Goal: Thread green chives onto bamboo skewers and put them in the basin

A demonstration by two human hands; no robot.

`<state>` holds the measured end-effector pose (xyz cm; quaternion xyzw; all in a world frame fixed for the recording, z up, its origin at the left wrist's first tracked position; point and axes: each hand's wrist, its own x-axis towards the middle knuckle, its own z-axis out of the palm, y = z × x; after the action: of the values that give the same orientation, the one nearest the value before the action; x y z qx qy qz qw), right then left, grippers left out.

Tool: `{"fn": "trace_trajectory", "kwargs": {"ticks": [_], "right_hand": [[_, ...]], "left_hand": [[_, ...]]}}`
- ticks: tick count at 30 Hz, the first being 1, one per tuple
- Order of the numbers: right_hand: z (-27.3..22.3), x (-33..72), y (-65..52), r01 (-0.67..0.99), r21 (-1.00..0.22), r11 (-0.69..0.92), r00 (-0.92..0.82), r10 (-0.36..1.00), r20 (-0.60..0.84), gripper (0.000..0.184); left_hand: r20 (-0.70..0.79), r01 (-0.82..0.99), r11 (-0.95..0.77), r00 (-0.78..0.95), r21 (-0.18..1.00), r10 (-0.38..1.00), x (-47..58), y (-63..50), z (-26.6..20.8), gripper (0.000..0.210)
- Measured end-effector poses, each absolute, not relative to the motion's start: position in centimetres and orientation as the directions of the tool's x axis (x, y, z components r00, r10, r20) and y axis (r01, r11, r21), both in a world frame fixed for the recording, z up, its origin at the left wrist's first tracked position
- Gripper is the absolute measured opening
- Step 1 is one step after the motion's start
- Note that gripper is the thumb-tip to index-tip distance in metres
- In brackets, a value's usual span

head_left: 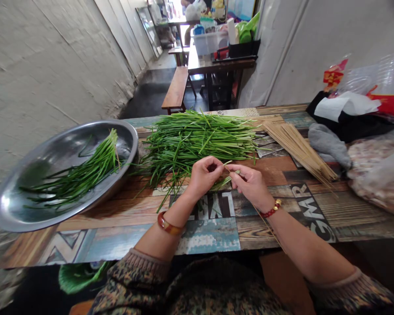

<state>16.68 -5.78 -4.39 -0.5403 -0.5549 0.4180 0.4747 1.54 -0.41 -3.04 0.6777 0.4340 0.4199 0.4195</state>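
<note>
the left hand is pinched closed, thumb and forefinger together, on a pale stem over the near side of the greens. close by, fingertips nearly meeting it, the right hand grips a thin stick, which slants back past the wrist toward the table's near edge. a few more stems show below the fingers (which hand has those, i can't tell from here).

the greens lie in a wide heap across the middle of the table, leafy ends to the left, pale ends to the right. over on the left sits a steel basin, tilted, with a bunch of the same greens inside, a stick crossing near its pale end. right of the heap, spare sticks lie fanned out, and past them a grey cloth-like lump rests near a full clear bag. beyond the table's far edge there's a wooden bench.
</note>
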Motion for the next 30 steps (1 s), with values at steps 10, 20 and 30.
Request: {"fn": "trace_trajectory", "kwargs": {"ticks": [10, 20, 30], "right_hand": [[-4.45, 16.62, -5.89, 0.195, -0.979, 0.052, 0.032, 0.998, 0.06, 0.036], [-4.48, 16.55, -5.86, 0.196, -0.98, 0.047, 0.037, 0.998, 0.055, 0.037], [-4.95, 16.5, -5.76, 0.187, -0.98, 0.07, 0.06, 0.995, 0.082, 0.03]], "left_hand": [[0.186, 0.188, -0.244, 0.283, 0.951, 0.941, 1.57, -0.45, -2.92, 0.012], [0.307, 0.326, -0.404, 0.311, 0.854, 0.9, 1.45, -0.58, -2.47, 0.014], [0.342, 0.346, -0.452, 0.334, 0.822, 0.878, 1.6, -0.71, -2.51, 0.014]]}}
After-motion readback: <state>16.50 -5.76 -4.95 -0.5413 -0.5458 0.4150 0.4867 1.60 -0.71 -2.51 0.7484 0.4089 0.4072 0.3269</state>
